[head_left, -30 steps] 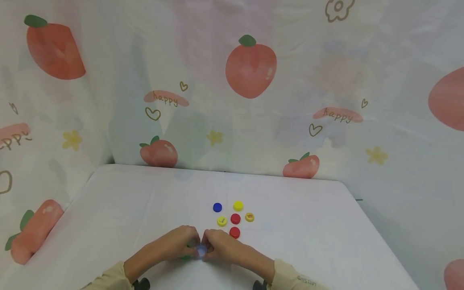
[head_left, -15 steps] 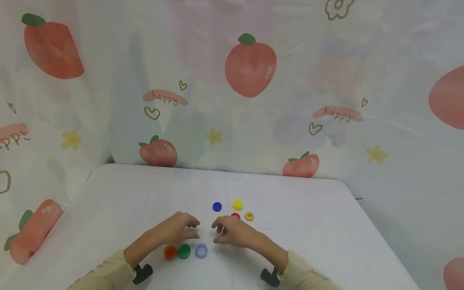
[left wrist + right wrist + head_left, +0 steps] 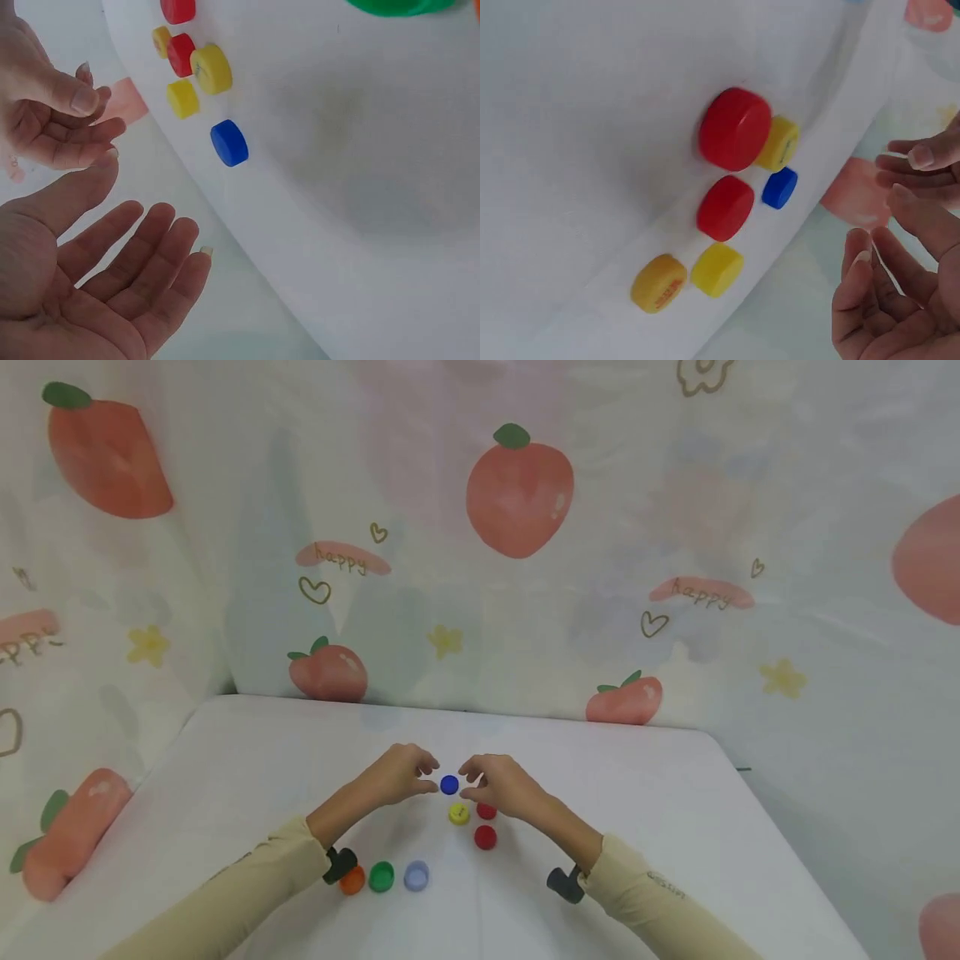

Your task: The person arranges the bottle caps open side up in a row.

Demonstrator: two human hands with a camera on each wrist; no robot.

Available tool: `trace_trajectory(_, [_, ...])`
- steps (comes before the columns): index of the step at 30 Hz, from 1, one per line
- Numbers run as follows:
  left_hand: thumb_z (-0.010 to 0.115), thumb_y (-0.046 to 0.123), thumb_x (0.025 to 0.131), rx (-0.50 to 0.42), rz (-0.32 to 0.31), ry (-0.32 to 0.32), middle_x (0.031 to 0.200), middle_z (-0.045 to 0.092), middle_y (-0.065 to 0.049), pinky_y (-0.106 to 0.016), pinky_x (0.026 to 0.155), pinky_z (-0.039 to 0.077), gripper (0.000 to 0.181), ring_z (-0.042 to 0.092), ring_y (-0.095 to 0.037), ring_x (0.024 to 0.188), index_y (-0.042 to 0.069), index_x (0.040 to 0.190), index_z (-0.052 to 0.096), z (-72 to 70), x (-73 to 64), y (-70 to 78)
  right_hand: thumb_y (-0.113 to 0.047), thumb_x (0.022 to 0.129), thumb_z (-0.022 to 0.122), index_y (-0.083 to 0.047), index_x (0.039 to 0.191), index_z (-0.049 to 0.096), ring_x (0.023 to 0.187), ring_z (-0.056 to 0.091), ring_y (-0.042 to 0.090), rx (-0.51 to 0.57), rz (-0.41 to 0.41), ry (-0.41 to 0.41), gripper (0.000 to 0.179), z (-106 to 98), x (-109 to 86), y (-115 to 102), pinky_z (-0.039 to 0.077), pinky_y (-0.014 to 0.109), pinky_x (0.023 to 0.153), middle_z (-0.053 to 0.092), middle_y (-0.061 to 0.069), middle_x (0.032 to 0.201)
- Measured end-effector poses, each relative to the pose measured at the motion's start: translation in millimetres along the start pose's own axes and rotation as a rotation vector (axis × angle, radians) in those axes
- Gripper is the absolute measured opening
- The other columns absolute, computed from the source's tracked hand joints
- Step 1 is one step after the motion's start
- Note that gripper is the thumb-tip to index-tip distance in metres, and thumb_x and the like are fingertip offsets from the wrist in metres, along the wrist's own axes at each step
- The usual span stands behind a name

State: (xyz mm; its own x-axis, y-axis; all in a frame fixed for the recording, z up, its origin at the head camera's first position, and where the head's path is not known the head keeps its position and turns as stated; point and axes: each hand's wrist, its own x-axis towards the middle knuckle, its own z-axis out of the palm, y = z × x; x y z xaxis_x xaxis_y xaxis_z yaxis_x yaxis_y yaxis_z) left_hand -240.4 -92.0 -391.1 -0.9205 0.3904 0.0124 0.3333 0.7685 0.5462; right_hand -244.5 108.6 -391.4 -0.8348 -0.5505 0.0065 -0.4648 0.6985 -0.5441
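A blue bottle cap lies on the table between my two hands in the head view. My left hand hovers just left of it, thumb and fingers apart and nothing between them. On its other side is my right hand, likewise holding nothing, fingers loosely bent. Close by are a yellow cap with a mark and two red caps, the nearer one in full sight. Behind the right hand, a plain yellow cap and an orange-yellow cap are hidden from the head view but show in the right wrist view.
Nearer the body, an orange cap, a green cap and a pale blue cap stand in a row, hollow side up. The left wrist camera overlaps the orange one. A fruit-print curtain hangs behind the white table.
Both hands have let go of the pale blue cap, left it in the row beside the green one, and moved forward to either side of the blue cap.
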Motion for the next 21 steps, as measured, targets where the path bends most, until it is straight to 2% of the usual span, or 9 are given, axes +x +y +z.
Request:
trace_trajectory(7, [0.076, 0.014, 0.080, 0.012, -0.034, -0.035, 0.102, 0.067, -0.013, -0.031, 0.075, 0.053, 0.034, 0.063, -0.025, 0.094, 0.000, 0.110, 0.067, 6.8, 26.5, -3.1, -0.016, 0.084, 0.072, -0.003, 0.109, 0.065, 0.086, 0.061, 0.017, -0.068, 0.056, 0.051, 0.029, 3, 19.1, 17, 0.052, 0.025, 0.072, 0.066, 0.004, 0.094])
trace_trajectory(10, [0.076, 0.014, 0.080, 0.015, -0.080, -0.044, 0.100, 0.067, -0.012, -0.030, 0.075, 0.053, 0.034, 0.063, -0.023, 0.092, 0.001, 0.110, 0.067, 11.2, 35.6, -4.9, -0.017, 0.083, 0.073, -0.005, 0.108, 0.067, 0.085, 0.061, 0.016, -0.105, 0.085, 0.060, 0.029, 6, 27.0, 22, 0.051, 0.026, 0.073, 0.066, 0.005, 0.094])
trace_trajectory(14, [0.077, 0.014, 0.079, 0.025, -0.143, -0.075, 0.090, 0.065, -0.007, -0.027, 0.071, 0.052, 0.031, 0.061, -0.018, 0.081, 0.001, 0.106, 0.068, 17.1, 43.6, -10.7, -0.017, 0.082, 0.075, -0.006, 0.108, 0.068, 0.086, 0.061, 0.018, -0.119, 0.096, 0.033, 0.030, 12, 36.3, 25, 0.051, 0.029, 0.076, 0.067, 0.006, 0.094])
trace_trajectory(17, [0.077, 0.013, 0.078, 0.037, -0.134, -0.091, 0.082, 0.063, -0.004, -0.027, 0.067, 0.051, 0.029, 0.058, -0.015, 0.074, -0.001, 0.102, 0.069, 20.5, 48.9, -17.4, -0.017, 0.081, 0.076, -0.006, 0.108, 0.068, 0.090, 0.060, 0.020, -0.127, 0.105, 0.012, 0.031, 18, 41.8, 26, 0.046, 0.038, 0.085, 0.068, 0.005, 0.095])
trace_trajectory(21, [0.077, 0.012, 0.079, 0.057, -0.130, -0.131, 0.082, 0.064, -0.006, -0.029, 0.070, 0.051, 0.027, 0.059, -0.016, 0.074, -0.003, 0.100, 0.068, 22.3, 54.1, -21.7, -0.019, 0.079, 0.077, -0.008, 0.108, 0.069, 0.094, 0.059, 0.022, -0.166, 0.123, -0.006, 0.032, 26, 49.1, 27, 0.037, 0.047, 0.087, 0.069, 0.004, 0.095])
